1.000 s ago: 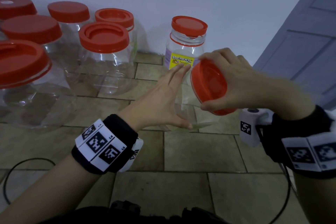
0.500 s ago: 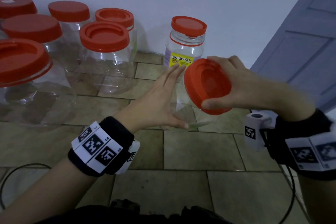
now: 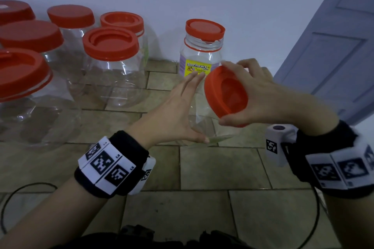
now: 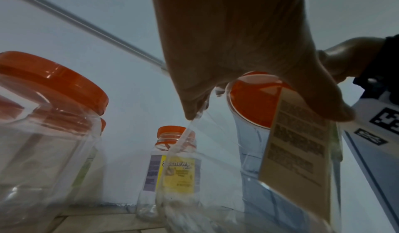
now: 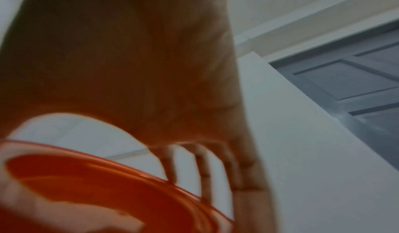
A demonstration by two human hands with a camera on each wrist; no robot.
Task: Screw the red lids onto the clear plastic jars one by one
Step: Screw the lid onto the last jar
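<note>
Red lids already cap 7 jars (image 3: 113, 79) at upper left and centre; my right hand (image 3: 261, 97) clasps a lid (image 3: 225, 95), my left hand (image 3: 174, 113) steadies, fingers straight, the last open jar (image 3: 202, 127).

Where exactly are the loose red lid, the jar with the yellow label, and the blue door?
loose red lid (image 3: 226, 95), head view, its hollow underside.
jar with the yellow label (image 3: 199, 66), head view, on the label.
blue door (image 3: 334, 52), head view, its panelled face.
</note>
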